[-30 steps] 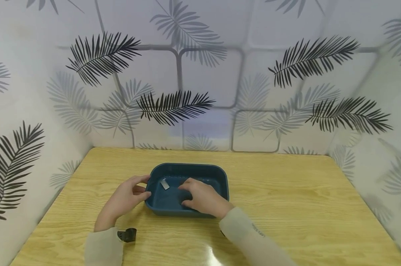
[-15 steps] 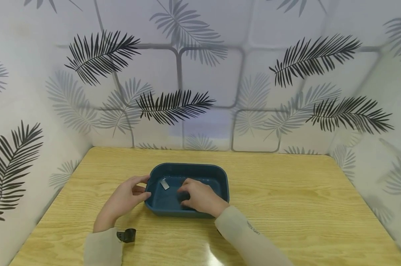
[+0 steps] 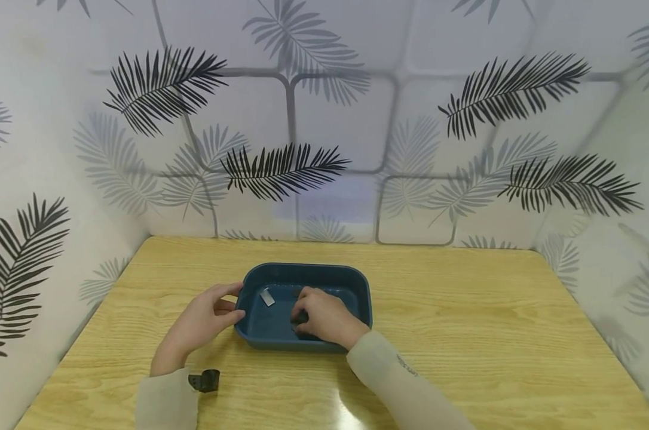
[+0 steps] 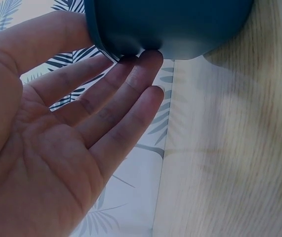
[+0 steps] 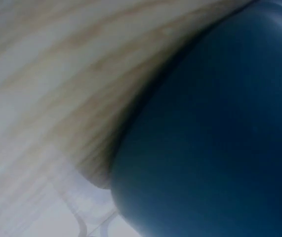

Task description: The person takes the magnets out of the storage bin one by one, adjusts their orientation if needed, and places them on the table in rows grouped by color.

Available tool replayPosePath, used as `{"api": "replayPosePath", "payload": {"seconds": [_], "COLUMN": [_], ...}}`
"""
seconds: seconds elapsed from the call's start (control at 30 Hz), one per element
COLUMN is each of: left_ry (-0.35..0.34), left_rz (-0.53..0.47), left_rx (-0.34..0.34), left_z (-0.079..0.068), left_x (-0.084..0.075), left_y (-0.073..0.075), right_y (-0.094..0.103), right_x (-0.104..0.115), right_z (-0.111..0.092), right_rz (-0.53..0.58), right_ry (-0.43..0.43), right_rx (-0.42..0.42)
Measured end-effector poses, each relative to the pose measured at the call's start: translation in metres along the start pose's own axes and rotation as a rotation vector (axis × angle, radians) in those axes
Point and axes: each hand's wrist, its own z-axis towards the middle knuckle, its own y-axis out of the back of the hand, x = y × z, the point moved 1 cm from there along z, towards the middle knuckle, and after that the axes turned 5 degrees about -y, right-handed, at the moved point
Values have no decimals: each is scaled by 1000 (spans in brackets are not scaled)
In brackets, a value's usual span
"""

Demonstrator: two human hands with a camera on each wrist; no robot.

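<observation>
White wall covering [image 3: 335,128] with black and grey palm fronds runs up to the left of the blue dish [image 3: 303,344], goes on behind it, and comes down again on its right. The dish rests on a yellow wood-grain table [image 3: 464,322]. Left of the dish and nearer the wearer is a pale sleeve [image 3: 167,400], with a black wrist mount [image 3: 209,380] beside its cuff. From that sleeve the left hand [image 3: 208,319] reaches to the dish's left end and holds it, thumb set at the rim, fingers spread along the outer wall; the left wrist view shows two fingertips pressed to that wall. Inside the dish, toward its left end, a small pale rectangular piece [image 3: 268,297] lies flat and slantwise. Right of that piece, the right hand [image 3: 327,316] dips into the dish, its fingers and thumb bent down with a narrow gap between; dark patches show there, and whether it grips anything I cannot tell. A second sleeve [image 3: 400,373] crosses nearer than the dish's right end, bearing unreadable dark lettering.
</observation>
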Motion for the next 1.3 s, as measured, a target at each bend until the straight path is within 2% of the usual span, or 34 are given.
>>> {"api": "replayPosePath", "payload": {"seconds": [0.17, 0.4, 0.8, 1.0, 1.3], "left_ry": [4, -6, 10, 27, 17], "left_rz": [1, 3, 12, 20, 30], "left_rx": [0, 7, 4, 4, 3], "left_z": [0, 1, 1, 0, 0], "left_x": [1, -1, -1, -1, -2], "left_y": [1, 1, 1, 0, 0], "right_y": [1, 7, 41, 56, 77], "right_x": [1, 0, -2, -9, -24], "right_z": [2, -3, -11, -16, -27], "right_rz": [-49, -23, -26, -15, 23], "right_ry": [10, -7, -11, -22, -52], "right_rx": [1, -33, -101, -124, -189]}}
